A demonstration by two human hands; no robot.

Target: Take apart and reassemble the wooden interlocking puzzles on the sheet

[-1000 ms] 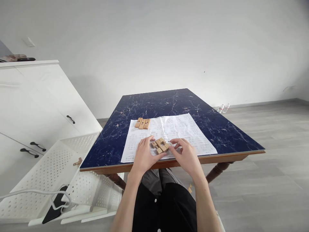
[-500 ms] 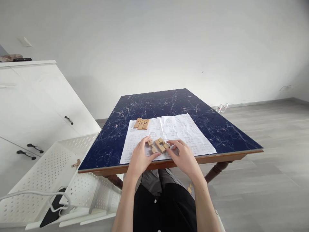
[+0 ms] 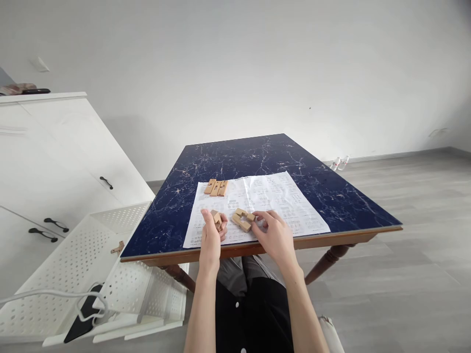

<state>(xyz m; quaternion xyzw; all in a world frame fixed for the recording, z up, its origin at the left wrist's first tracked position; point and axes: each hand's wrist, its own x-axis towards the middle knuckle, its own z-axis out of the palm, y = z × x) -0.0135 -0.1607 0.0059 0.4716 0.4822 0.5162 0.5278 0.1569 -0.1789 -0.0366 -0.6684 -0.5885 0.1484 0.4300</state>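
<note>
My left hand [image 3: 211, 241] is turned on its edge, with its fingers curled round a notched wooden puzzle piece [image 3: 217, 220] just above the sheet. The fingers cover part of that piece. Before my right hand [image 3: 275, 234] lie light notched wooden pieces [image 3: 240, 219] placed together with a gap in the middle. The right thumb and fingertips close on the right end of this group, at a small block end [image 3: 251, 216]. How many pieces make up the group, I cannot tell. Under both hands is a creased printed sheet [image 3: 279, 206] with rows of small diagrams.
Three notched wooden pieces [image 3: 216, 188] lie side by side at the sheet's upper left. The dark blue marbled table [image 3: 235, 157] has a wooden edge near my lap. At left stand a white cabinet [image 3: 73, 162] and perforated white bins [image 3: 69, 264] with a cable [image 3: 44, 293].
My left hand has taken up the left-hand piece from the sheet and turned onto its edge. The right hand has stayed by the group, its fingertips now on the right end.
</note>
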